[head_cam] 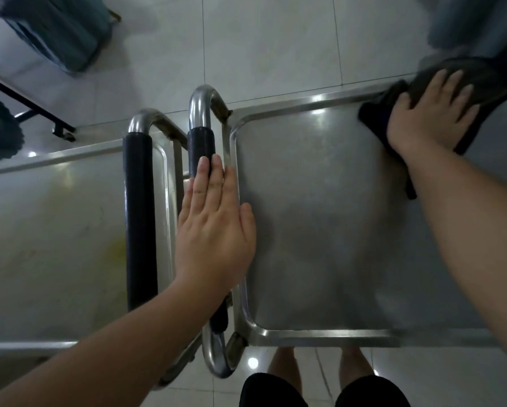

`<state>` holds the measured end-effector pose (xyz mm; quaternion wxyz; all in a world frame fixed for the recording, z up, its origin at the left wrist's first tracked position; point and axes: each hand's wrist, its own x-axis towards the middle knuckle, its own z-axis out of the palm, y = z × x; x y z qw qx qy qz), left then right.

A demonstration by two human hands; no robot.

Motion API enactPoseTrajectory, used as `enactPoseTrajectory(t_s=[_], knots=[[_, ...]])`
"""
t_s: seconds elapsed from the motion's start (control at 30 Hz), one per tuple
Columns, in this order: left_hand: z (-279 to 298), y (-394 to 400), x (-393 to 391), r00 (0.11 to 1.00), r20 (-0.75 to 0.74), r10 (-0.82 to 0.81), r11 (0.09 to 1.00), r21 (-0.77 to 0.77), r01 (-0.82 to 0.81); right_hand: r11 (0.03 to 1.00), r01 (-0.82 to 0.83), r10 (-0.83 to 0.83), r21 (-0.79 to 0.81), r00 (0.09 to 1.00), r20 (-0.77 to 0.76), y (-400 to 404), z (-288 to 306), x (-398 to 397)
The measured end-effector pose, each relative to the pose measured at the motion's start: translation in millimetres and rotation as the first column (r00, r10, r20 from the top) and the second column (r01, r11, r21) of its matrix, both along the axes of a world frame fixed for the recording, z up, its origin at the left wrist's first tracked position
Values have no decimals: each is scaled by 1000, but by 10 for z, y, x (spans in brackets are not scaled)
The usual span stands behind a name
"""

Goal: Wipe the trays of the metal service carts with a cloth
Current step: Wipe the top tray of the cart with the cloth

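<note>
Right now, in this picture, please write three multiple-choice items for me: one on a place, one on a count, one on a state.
1. Where on the right cart's tray does the cloth lie?
A. far right corner
B. near left corner
C. middle

2. How many black-padded handles are in view?
A. one
B. two
C. four

3. How does the left hand lie?
A. curled round a bottle
B. in a fist in the air
C. flat, fingers straight, on the right cart's handle

Key: 1 A, the right hand presses the cloth at the far rim; 2 B, the left cart's handle stands beside the right cart's handle; 3 C, its straight fingers rest on the padding.
</note>
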<state>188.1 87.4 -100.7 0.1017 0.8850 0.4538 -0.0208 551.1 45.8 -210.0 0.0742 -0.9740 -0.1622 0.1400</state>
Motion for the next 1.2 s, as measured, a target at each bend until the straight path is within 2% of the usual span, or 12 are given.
enactPoseTrajectory(t_s=[0.07, 0.13, 0.2, 0.27, 0.4, 0.5, 0.57, 0.73, 0.83, 0.9, 1.03, 1.2], knots=[[7, 7, -7, 1000, 1, -2, 1000, 2, 2, 985, -174, 174, 19, 985, 8, 349, -1, -477], [16, 7, -3, 1000, 7, -4, 1000, 5, 4, 919, -393, 393, 26, 919, -1, 667, 28, -970], [18, 9, 10, 1000, 3, -4, 1000, 9, 4, 796, -603, 604, 52, 797, -24, 924, 64, -1446], [16, 16, 15, 1000, -27, -12, 1000, 18, 13, 667, -740, 745, 86, 667, -34, 1080, 63, -1840], [13, 6, 23, 999, -52, -12, 1000, 4, 12, 573, -812, 819, 112, 566, -93, 1028, 48, -2153], [32, 11, 33, 997, -74, -27, 999, 33, 29, 384, -919, 922, 93, 375, -103, 642, 104, -2327], [41, 27, 37, 997, -61, -51, 998, 46, 54, 309, -946, 950, 99, 301, -85, 251, 116, -2578], [22, 13, 25, 999, -39, -16, 1000, 24, 17, 382, -887, 924, 260, 376, -75, -727, 66, -3178], [18, 21, 14, 999, -38, -26, 999, 24, 27, 375, -889, 927, 262, 364, -93, -1332, -6, -3399], [11, 22, 12, 998, -51, -23, 999, 37, 25, 403, -880, 915, 250, 390, -104, -1688, -47, -3425], [7, 5, 18, 998, -67, -17, 998, 55, 20, 460, -870, 887, 175, 455, -71, -2225, -68, -3003], [28, -40, 46, 994, -109, -6, 996, 84, 15, 527, -848, 849, 57, 528, -9, -3001, -112, -1855]])
